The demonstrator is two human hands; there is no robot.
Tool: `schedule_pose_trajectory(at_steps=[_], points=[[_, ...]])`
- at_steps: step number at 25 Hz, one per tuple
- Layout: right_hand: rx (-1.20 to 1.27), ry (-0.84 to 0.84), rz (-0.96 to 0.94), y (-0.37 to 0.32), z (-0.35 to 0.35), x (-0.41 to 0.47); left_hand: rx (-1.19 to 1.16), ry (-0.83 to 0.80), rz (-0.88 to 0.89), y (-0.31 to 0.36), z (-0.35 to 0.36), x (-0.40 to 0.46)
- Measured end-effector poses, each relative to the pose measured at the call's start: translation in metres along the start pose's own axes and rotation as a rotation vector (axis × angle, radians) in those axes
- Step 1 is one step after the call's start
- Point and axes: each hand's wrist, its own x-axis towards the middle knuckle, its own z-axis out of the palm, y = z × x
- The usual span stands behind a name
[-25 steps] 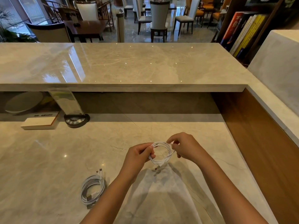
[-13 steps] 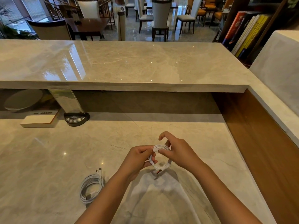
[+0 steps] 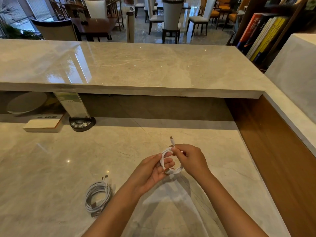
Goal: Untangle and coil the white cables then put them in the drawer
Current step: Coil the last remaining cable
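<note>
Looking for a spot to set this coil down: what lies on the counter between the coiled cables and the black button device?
In the head view, only bare marble counter lies between the coiled cables and the black button device.

a single wide-angle camera sits on the person's head, looking forward and down over the lower marble desk [image 3: 71, 168], near enough that both forearms rise from the bottom edge of the frame toward its middle. the raised counter [image 3: 136, 69] crosses the frame's upper-middle band, with a dining area of chairs [image 3: 171, 19] far beyond it along the top and a bookshelf [image 3: 263, 31] at the upper right. straight edges bow toward the borders, and no second view shares the scene.
</note>
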Motion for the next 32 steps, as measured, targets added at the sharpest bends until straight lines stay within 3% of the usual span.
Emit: schedule_pose_trajectory(at_steps=[4, 8, 14, 18, 22, 24, 26, 28, 29, 31, 32], points=[[0.193, -0.016, 0.02, 0.0, -0.005, 0.001, 0.061, -0.006, 0.016, -0.007, -0.002, 0.002], [0.349, -0.117, 0.224, -0.009, -0.013, 0.01, 0.217, -0.019, -0.013, -0.003, 0.0, 0.0], [0.435, -0.31, 0.421, -0.003, -0.024, 0.005, 0.016, 0.012, -0.056, 0.003, -0.008, 0.004], [0.434, -0.162, 0.393, -0.001, -0.016, 0.0, 0.442, 0.153, 0.086, 0.005, -0.006, -0.002], [0.433, -0.168, 0.355, -0.004, -0.009, -0.003, 0.903, 0.193, 0.208, 0.021, -0.012, -0.007], [0.431, -0.183, 0.343, -0.008, 0.0, -0.003, 1.032, 0.188, 0.246, 0.026, -0.019, -0.013], [0.439, -0.21, 0.339, -0.013, 0.007, -0.003, 1.002, 0.184, 0.255, 0.026, -0.028, -0.021], [0.467, -0.236, 0.346, -0.019, 0.015, -0.001, 1.008, 0.299, 0.407, 0.022, -0.045, -0.039], [0.482, -0.245, 0.352, -0.023, 0.021, 0.0, 1.137, 0.428, 0.608, 0.017, -0.055, -0.05], [0.493, -0.278, 0.348, -0.034, 0.036, -0.003, 1.6, 0.581, 1.002, 0.002, -0.07, -0.073], [0.493, -0.305, 0.338, -0.041, 0.046, -0.006, 1.834, 0.573, 1.097, -0.009, -0.073, -0.082]])
